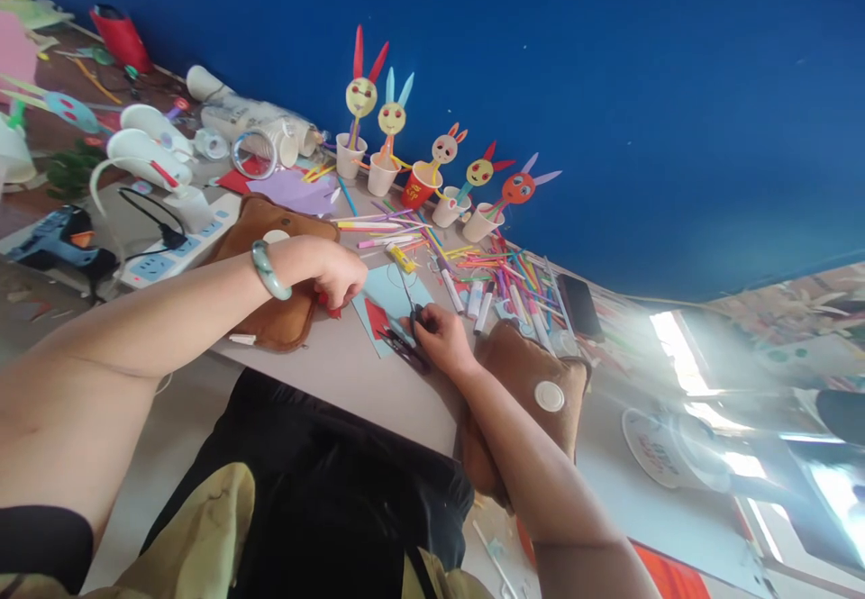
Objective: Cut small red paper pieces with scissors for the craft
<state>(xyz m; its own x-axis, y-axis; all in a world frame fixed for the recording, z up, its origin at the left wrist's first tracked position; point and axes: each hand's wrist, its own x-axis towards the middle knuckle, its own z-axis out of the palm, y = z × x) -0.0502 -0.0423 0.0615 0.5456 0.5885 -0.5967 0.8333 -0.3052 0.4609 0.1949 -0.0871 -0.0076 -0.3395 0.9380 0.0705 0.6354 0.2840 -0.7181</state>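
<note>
My left hand (341, 275), with a jade-coloured bangle at its wrist, is closed by the brown cushion (270, 302). A small red paper piece (333, 313) shows under its fingertips and seems pinched there. Closed around the black handles of a pair of scissors (409, 294) is my right hand (442, 340); the blades point away over a light blue paper sheet (370, 288). On that sheet lies a red paper rectangle (377, 318). A second dark tool, perhaps more scissors (404, 351), rests just below the right hand.
Several paper cups (384, 174) with rabbit-faced spoons line the blue wall. Coloured sticks and markers (483, 306) spread across the back right. Another brown cushion (523, 383) lies under my right forearm. At left are a power strip (182, 252) and a blue-black glue gun (58, 239).
</note>
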